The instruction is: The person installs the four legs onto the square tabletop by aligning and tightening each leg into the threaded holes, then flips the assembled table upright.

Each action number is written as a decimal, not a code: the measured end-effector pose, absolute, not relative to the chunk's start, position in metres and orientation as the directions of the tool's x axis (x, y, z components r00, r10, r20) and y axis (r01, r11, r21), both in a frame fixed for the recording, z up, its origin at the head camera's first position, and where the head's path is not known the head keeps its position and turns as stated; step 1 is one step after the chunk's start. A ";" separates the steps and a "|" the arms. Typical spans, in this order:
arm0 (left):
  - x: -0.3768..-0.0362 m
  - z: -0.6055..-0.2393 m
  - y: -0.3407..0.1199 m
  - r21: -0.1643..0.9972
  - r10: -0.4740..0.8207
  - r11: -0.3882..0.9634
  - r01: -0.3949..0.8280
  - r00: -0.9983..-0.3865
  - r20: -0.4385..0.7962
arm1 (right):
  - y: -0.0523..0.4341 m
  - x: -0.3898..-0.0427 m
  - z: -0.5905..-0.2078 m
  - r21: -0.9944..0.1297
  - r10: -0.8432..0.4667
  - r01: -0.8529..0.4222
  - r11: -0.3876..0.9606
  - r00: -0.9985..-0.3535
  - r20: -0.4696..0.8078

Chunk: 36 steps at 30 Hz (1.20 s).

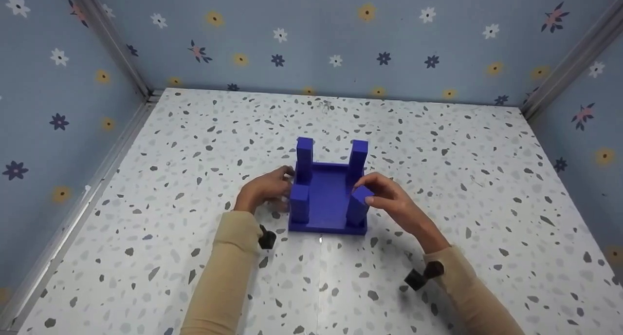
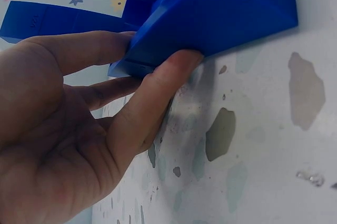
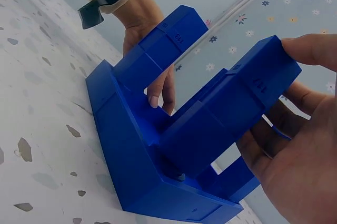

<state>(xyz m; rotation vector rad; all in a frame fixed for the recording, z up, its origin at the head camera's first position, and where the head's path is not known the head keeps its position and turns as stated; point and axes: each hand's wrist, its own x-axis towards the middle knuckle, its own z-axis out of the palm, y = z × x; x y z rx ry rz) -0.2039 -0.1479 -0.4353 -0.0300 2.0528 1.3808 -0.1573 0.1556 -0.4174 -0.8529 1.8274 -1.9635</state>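
Sleeves, beige, enter from the near edge, each with a black wrist mount. Right hand (image 1: 396, 201) pinches the top of the near-right post (image 1: 359, 206), fingertips curled around it. Left hand (image 1: 265, 189) grips the left edge of the blue base (image 1: 327, 198), thumb and fingers clamped on it in the left wrist view. Base lies flat mid-table with four upright blue posts at its corners; far-left post (image 1: 304, 157) and far-right post (image 1: 358, 157) untouched. Speckled white table (image 1: 194, 145), floral blue walls (image 1: 340, 43) around.
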 end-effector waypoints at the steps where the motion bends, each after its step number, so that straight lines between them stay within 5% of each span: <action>1: -0.204 -0.435 -0.148 0.818 0.328 0.444 -0.365 -0.784 -0.527 | 0.156 -0.157 -0.417 -0.981 -0.596 -0.158 -0.111 -0.780 0.193; 21: -0.204 -0.438 -0.148 0.822 0.334 0.431 -0.372 -0.781 -0.528 | 0.157 -0.156 -0.423 -0.977 -0.512 -0.209 -0.030 -0.837 0.195; 36: -0.206 -0.440 -0.149 0.823 0.327 0.433 -0.368 -0.786 -0.524 | 0.158 -0.165 -0.430 -0.947 -0.667 -0.143 -0.286 -0.680 0.304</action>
